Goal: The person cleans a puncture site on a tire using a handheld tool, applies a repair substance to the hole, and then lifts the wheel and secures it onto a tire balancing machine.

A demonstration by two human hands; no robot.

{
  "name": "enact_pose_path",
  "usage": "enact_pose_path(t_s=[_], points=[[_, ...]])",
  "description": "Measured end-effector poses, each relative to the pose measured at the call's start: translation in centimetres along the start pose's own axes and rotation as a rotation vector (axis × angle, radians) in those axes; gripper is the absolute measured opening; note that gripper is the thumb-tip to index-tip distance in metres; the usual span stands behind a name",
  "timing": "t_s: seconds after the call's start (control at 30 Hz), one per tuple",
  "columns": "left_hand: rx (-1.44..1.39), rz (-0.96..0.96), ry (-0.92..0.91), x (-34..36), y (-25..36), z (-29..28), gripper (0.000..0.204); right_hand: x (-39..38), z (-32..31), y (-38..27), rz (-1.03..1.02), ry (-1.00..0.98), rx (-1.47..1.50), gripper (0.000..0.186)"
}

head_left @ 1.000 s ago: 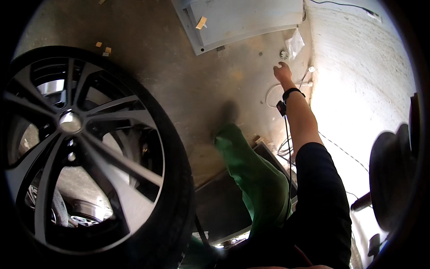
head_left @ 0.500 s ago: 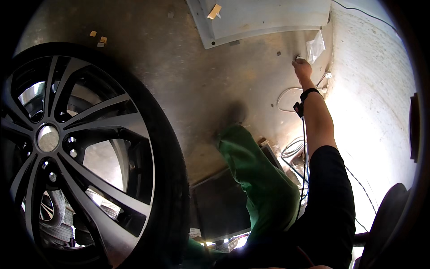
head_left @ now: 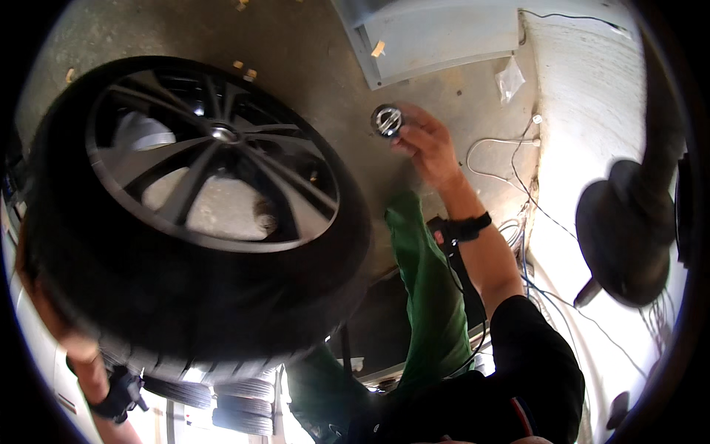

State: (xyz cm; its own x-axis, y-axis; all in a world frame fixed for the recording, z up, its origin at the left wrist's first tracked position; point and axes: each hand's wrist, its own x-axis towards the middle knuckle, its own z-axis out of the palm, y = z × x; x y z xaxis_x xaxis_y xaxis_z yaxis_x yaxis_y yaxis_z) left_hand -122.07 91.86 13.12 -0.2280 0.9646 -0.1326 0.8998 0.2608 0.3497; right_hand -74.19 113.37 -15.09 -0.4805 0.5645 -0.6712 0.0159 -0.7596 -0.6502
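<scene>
Right hand (head_left: 427, 144) pinched the cap (head_left: 387, 120): light, stiff, I judged, best held by its rim. Left hand (head_left: 78, 346) lay against the wheel (head_left: 222, 325); finger spread I couldn't tell.

Pinching with right hand (head_left: 427, 146) at end of forward-left-angled forearm (head_left: 485, 255); holding blurred left hand (head_left: 78, 346) out wide left.

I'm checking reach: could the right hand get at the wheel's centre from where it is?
Probably yes: the right hand, holding a round cap, is beside the wheel, and nothing visible covers its centre, though depth is hard to judge.
</scene>
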Motion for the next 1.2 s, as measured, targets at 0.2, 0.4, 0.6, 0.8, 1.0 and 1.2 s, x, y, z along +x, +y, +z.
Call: enact_pose_path(t_s=[0.2,0.4,0.6,0.8,1.0,1.2], points=[[-0.09,-0.011,0.285,-0.6,4.0,3.8,0.044,-12.6,12.8,-8.0,-0.238,-0.059,0.019,0.042],[0.023,-0.004,0.449,-1.1,7.0,3.6,0.043,-22.1,21.6,-18.4,-0.411,0.172,0.099,0.038],[0.08,-0.143,0.381,-2.1,8.1,3.6,0.049,-22.6,27.1,-32.7,-0.723,0.449,0.146,0.042],[0.071,-0.133,0.381,-2.2,8.0,3.7,0.049,-17.3,29.4,-43.4,-0.748,0.535,-0.133,0.04],[0.047,-0.166,0.348,-2.6,8.4,3.4,0.049,-11.4,26.3,-47.9,-0.72,0.553,-0.424,0.042],[0.011,-0.175,0.349,-1.8,8.9,3.3,0.049,-9.9,25.6,-48.7,-0.69,0.601,-0.376,0.045]])
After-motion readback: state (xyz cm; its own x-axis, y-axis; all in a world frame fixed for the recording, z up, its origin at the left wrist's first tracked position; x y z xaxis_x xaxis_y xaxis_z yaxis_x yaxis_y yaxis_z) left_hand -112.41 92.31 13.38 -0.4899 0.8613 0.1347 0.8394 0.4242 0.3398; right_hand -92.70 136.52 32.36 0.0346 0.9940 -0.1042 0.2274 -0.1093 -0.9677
